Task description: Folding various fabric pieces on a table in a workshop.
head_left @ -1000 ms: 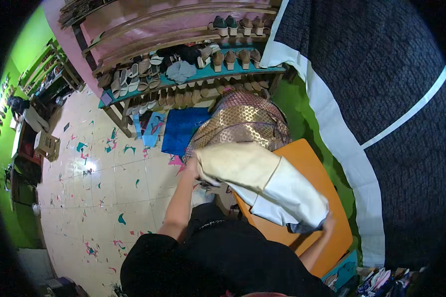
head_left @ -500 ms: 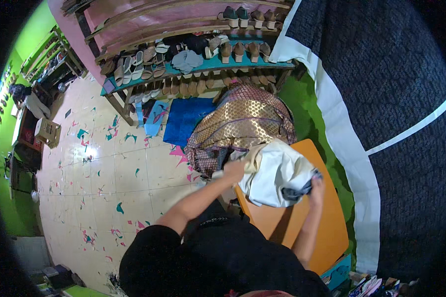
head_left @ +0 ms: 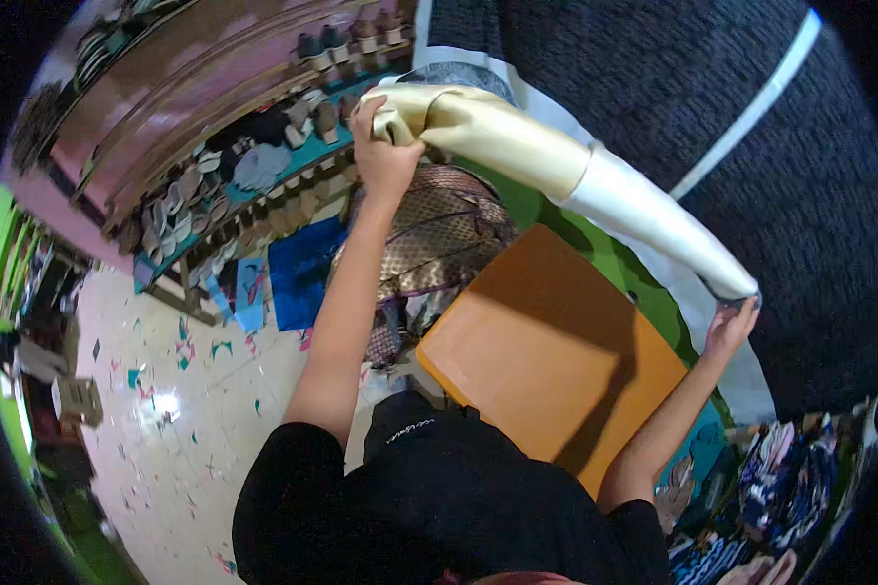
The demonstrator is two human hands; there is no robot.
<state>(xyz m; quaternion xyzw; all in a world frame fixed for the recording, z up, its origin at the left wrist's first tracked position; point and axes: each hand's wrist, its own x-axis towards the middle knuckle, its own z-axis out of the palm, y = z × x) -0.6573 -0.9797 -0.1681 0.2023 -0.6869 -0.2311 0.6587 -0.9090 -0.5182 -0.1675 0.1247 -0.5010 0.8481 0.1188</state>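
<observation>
The cream-and-white material roll [head_left: 532,153] is suspended above and beyond the far right edge of the orange surface [head_left: 522,331]. Its long axis runs diagonally, from the far left end down to the near right end. The cream section forms the far left part; the white section forms the near right part, and a seam line separates the two. The far left end is folded and points left; the opposite end points near and right.

Left hand [head_left: 385,161]: fingers clamped on the folded cream end. Right hand [head_left: 729,327]: fingers apparently clamped on the white end, though part of this grip is hidden.

The brocade fabric [head_left: 449,219] lies beyond the surface, on the left. The blue sheet [head_left: 300,278] lies farther left, near the shoe rack [head_left: 307,158]. The dark patterned fabric [head_left: 810,214] is located on the right, behind the roll.
</observation>
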